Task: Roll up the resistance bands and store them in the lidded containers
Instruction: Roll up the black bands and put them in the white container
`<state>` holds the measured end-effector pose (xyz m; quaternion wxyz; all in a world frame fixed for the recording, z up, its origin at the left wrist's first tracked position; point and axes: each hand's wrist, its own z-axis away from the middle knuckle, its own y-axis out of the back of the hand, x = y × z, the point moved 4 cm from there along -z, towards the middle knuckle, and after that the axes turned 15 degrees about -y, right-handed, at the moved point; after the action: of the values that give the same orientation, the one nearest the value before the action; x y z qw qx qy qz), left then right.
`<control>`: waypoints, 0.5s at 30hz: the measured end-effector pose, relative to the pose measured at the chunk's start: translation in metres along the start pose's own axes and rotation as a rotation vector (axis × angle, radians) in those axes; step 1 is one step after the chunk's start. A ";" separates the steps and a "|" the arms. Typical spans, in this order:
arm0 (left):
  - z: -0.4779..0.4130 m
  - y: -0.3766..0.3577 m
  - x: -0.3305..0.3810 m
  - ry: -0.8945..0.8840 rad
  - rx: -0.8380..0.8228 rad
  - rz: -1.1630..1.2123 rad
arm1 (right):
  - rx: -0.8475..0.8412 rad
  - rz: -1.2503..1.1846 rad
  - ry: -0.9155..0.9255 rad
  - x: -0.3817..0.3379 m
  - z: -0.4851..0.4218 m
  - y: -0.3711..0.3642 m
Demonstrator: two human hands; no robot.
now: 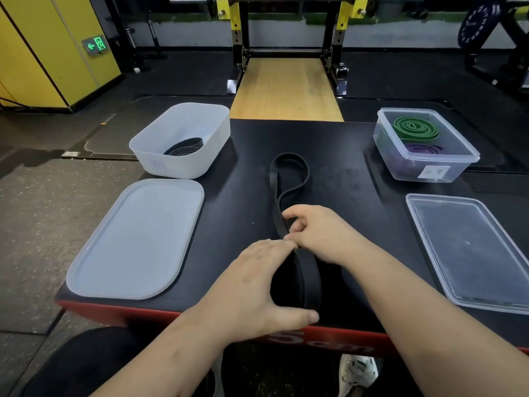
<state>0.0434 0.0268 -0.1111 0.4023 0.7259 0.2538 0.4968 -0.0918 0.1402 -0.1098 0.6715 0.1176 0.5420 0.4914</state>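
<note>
A black resistance band [289, 179] lies lengthwise on the black platform [246, 202], its far end looped. Its near end is a partly rolled coil between my hands. My left hand [257, 285] curls round the coil, thumb at the platform's front edge. My right hand [317, 230] pinches the band just beyond the coil. A frosted white container [160, 156] at the far left holds one rolled black band [183, 147]. Its lid [137, 239] lies in front of it. A clear container [429, 170] at the far right holds a rolled green band [415, 128] and a purple one [423, 149]. Its clear lid [469, 247] lies nearer to me.
The platform has a red front edge [143, 310] with white lettering. Beyond it stand a wooden lifting strip [286, 90] and a yellow and black rack [286, 30]. My knee [86, 362] and a shoe [357, 373] show below.
</note>
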 end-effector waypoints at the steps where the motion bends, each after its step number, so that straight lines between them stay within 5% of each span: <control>1: 0.000 0.001 -0.002 0.008 0.000 -0.002 | -0.010 0.006 -0.002 -0.002 -0.002 0.000; 10: -0.007 0.007 -0.004 0.034 -0.055 -0.002 | 0.128 -0.237 -0.147 -0.013 -0.070 0.033; 15: -0.009 0.005 -0.006 0.036 -0.059 0.013 | 0.477 0.074 -0.242 -0.021 -0.125 0.077</control>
<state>0.0327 0.0227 -0.1079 0.4158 0.7062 0.2416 0.5196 -0.2368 0.1144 -0.0912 0.6663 0.3501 0.5537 0.3563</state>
